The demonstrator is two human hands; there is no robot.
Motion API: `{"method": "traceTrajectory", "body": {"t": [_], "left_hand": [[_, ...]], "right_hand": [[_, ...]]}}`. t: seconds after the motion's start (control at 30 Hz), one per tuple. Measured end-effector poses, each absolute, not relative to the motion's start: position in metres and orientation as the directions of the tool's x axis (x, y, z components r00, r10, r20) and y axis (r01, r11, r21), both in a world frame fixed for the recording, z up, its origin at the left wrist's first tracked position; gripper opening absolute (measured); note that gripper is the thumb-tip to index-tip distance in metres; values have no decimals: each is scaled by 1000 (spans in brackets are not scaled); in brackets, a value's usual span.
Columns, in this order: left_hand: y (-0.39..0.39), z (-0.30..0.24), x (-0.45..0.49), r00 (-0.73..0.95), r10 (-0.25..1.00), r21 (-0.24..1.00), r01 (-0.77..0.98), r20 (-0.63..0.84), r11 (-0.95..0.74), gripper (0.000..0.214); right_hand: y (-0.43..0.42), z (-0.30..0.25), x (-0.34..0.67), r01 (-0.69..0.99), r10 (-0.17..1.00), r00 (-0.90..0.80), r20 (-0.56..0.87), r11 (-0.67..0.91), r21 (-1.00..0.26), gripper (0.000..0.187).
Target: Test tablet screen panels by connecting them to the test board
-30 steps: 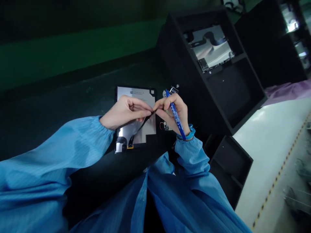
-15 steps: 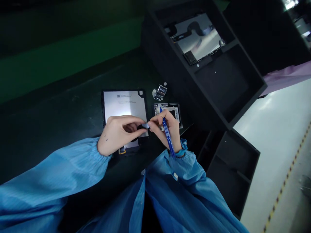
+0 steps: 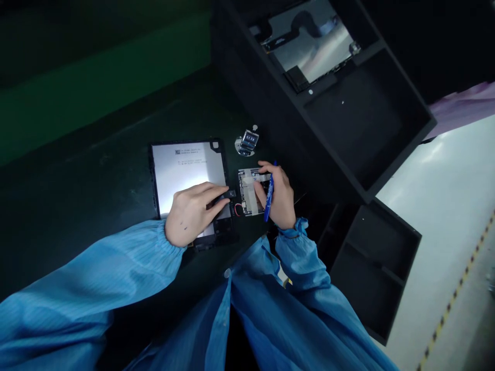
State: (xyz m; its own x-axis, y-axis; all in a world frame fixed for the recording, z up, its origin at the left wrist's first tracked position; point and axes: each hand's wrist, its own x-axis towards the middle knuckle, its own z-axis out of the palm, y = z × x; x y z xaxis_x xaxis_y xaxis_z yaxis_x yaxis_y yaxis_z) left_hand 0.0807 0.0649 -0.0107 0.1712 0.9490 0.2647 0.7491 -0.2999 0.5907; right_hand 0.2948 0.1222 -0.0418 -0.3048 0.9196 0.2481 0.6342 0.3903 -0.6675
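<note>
My left hand (image 3: 193, 214) is over the lower part of a flat display panel (image 3: 185, 170) with a pale back and black frame. Its thumb and fingertips pinch a small dark flat piece (image 3: 231, 194) with faint light marks, at the panel's right edge. My right hand (image 3: 280, 198) has a blue marker pen (image 3: 269, 198) tucked in it, while its fingertips and thumb reach over a circuit board (image 3: 244, 180) with pale tape strips. Whether they grip the board I cannot tell. A red wire (image 3: 237, 209) curls at the board's left side.
A chrome tally counter (image 3: 247, 141) stands behind the board. At the upper right, a black divided tray (image 3: 402, 154) holds another silver-backed panel (image 3: 309, 41). A second black tray (image 3: 381, 278) sits lower right, beside the pale floor. Pink cloth (image 3: 460, 108) shows at the right edge.
My hands have moved apart. The right hand has left the pale piece at the left fingertips and moved over the circuit board, the pen turning in it. The view has shifted slightly.
</note>
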Motion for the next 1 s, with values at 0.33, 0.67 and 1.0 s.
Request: {"method": "traceTrajectory", "body": {"t": [0.33, 0.67, 1.0], "left_hand": [[65, -18, 88, 242, 941, 573, 748, 235, -336, 13], [65, -18, 89, 248, 937, 605, 716, 245, -348, 14], [66, -19, 89, 235, 950, 614, 725, 207, -313, 14]], "right_hand": [[105, -45, 296, 645, 918, -292, 267, 395, -654, 20], [105, -44, 295, 659, 917, -295, 270, 400, -637, 19], [105, -44, 295, 657, 917, -293, 271, 399, -640, 18]]}}
